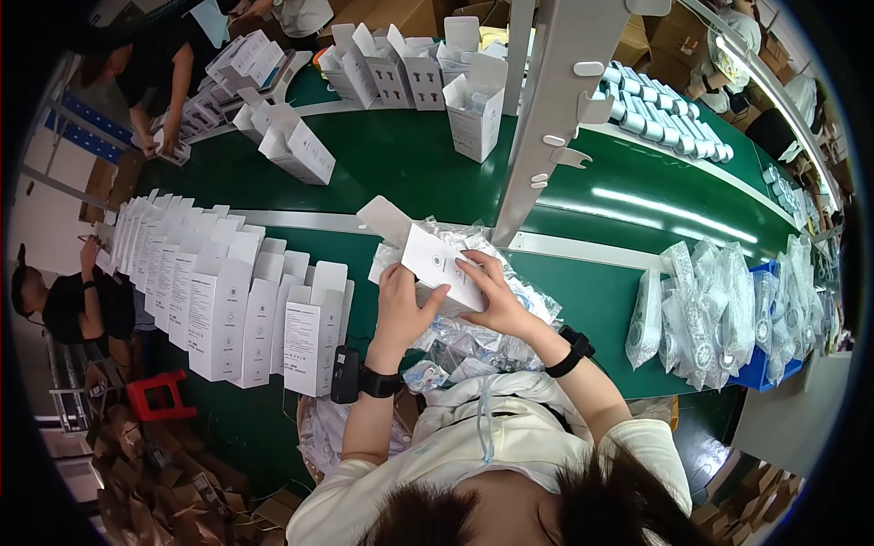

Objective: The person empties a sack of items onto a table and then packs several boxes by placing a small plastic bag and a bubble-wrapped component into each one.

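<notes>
A white cardboard box (pixel 435 262) is tilted between my hands, with its top flap standing up at the upper left. My left hand (pixel 405 307) grips its near left side, thumb along the front face. On the right side, my right hand (pixel 496 296) holds it with fingers bent over the edge. What is inside the box is hidden from this view. Beneath and around it lies a heap of clear plastic bags (pixel 469 344) with small parts in them, spread over the green table (pixel 574 273) up to my body.
Rows of upright white boxes (pixel 218 314) with raised flaps stand at the left. Clear-wrapped parts (pixel 696 309) are piled at the right beside a blue bin (pixel 767 364). A grey metal post (pixel 539 118) rises beyond my hands. Other boxes (pixel 478 114) stand across the table; co-workers (pixel 68 305) are at left.
</notes>
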The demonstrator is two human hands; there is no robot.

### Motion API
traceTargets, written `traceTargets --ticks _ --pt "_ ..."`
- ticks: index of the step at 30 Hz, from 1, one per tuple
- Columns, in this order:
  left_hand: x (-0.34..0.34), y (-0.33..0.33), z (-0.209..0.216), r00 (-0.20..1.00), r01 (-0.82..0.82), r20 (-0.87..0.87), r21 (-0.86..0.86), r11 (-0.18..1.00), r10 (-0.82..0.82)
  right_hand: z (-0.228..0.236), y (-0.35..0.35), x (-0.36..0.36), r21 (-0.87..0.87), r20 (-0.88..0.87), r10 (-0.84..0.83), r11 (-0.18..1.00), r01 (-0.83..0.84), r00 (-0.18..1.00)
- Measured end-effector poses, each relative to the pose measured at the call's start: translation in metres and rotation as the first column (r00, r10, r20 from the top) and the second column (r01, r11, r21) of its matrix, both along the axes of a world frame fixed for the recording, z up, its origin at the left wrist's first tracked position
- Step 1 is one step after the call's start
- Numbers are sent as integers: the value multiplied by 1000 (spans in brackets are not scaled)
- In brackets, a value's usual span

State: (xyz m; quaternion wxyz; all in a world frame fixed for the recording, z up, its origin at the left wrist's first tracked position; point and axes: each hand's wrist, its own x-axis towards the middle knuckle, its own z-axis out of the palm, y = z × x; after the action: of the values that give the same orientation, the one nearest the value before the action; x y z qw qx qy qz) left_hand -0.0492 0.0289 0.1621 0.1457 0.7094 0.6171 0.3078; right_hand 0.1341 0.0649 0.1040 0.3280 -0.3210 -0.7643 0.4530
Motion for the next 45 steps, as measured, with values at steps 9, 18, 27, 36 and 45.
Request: traceTargets --ticks 9,18,27,36,45 --pt "-142 -84 -24 724 -583 -271 251 772 635 19 -28 133 -498 -364 -285 864 73 887" --pt "-98 -65 5 814 -581 -170 -238 778 556 -56 144 168 -395 -514 -744 648 651 428" --pt "23 -36 -26 686 -176 704 -83 981 183 -85 157 178 281 -69 -850 486 828 522" --pt "110 -8 -24 312 369 947 -191 910 72 -80 -22 280 324 880 -467 457 828 -86" --pt "124 9 -41 833 356 497 -141 924 -245 35 -25 220 -704 -481 -804 592 392 350"
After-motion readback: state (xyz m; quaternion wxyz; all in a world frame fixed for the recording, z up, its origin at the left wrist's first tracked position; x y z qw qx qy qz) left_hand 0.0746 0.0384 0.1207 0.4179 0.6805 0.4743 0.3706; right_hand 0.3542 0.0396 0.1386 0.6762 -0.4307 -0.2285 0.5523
